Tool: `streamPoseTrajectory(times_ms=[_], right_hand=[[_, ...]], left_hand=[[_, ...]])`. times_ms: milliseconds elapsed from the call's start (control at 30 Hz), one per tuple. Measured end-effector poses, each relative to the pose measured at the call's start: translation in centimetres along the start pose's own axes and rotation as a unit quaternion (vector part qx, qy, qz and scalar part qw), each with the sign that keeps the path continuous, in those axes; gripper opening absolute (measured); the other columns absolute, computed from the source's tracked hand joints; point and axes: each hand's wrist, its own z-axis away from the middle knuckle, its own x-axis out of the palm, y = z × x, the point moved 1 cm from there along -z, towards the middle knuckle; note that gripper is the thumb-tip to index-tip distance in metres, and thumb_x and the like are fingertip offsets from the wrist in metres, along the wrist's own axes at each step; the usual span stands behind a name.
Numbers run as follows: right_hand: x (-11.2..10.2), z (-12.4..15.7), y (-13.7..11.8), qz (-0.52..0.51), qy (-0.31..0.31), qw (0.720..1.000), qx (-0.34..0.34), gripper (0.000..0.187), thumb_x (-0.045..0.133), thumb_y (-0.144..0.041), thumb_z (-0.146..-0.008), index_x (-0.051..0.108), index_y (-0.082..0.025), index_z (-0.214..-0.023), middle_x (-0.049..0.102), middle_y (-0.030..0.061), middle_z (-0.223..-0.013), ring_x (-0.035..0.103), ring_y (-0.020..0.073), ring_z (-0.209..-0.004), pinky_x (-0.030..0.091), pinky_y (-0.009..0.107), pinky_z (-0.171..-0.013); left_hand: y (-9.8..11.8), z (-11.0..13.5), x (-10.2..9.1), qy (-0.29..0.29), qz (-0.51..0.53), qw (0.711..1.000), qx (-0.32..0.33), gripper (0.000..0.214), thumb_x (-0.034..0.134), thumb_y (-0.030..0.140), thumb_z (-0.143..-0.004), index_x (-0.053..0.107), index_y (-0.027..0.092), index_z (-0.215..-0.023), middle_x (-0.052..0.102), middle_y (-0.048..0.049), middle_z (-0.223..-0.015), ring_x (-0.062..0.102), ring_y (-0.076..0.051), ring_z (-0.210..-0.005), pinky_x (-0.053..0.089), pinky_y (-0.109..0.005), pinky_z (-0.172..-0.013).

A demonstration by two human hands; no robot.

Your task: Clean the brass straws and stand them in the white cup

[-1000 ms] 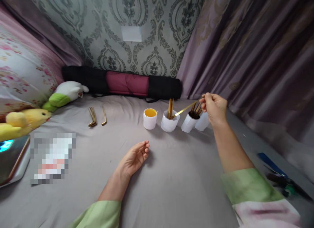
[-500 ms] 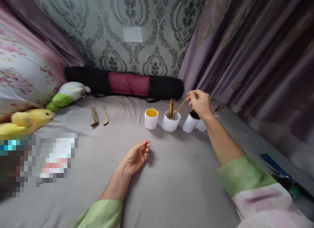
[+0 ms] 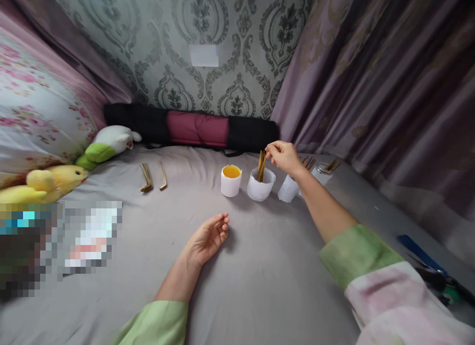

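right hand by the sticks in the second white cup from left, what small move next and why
I'd probably loosen the right hand's pinch and release the golden stick: its fingertips are at the top, the shaft leans down into the white cup, and other sticks stand there beside it.

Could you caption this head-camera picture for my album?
Right hand holds a golden stick beside others in a white cup; left hand is empty.

Sticks (image 3: 261,168) stand in a cup (image 3: 261,190), a second cup (image 3: 230,186) to its left, a bag (image 3: 196,128) behind both.
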Motion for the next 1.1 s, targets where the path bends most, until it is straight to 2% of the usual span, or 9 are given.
streamPoseTrajectory(times_ms=[233, 633, 1100], right_hand=[[0.8, -0.3, -0.4, 0.008, -0.027, 0.999, 0.017, 0.022, 0.045, -0.027, -0.079, 0.062, -0.013, -0.076, 0.062, 0.0022, -0.063, 0.048, 0.0060, -0.043, 0.040, 0.017, -0.043], [2.1, -0.8, 0.3, 0.046, -0.069, 0.996, 0.021, 0.022, 0.044, -0.028, -0.079, 0.063, -0.015, -0.076, 0.064, 0.0016, -0.062, 0.051, 0.0074, -0.043, 0.042, 0.019, -0.047], [2.7, -0.7, 0.2, 0.074, -0.045, 0.996, 0.026, 0.023, 0.046, -0.027, -0.077, 0.065, -0.015, -0.076, 0.062, -0.0001, -0.058, 0.050, 0.0069, -0.040, 0.043, 0.020, -0.051]], left_hand=[[0.0, 0.0, -0.1, -0.001, 0.004, 1.000, -0.002, 0.009, 0.054, 0.008, -0.077, 0.057, 0.008, -0.086, 0.056, -0.0033, -0.070, 0.052, -0.007, -0.054, 0.042, -0.016, -0.044], [0.1, -0.1, -0.2, -0.010, 0.007, 1.000, -0.004, 0.010, 0.055, 0.008, -0.076, 0.057, 0.008, -0.086, 0.057, -0.0031, -0.071, 0.052, -0.006, -0.054, 0.042, -0.016, -0.044], [0.1, -0.1, -0.2, -0.009, 0.007, 1.000, -0.008, 0.009, 0.055, 0.009, -0.077, 0.057, 0.009, -0.085, 0.057, -0.0031, -0.070, 0.052, -0.006, -0.054, 0.043, -0.016, -0.045]])
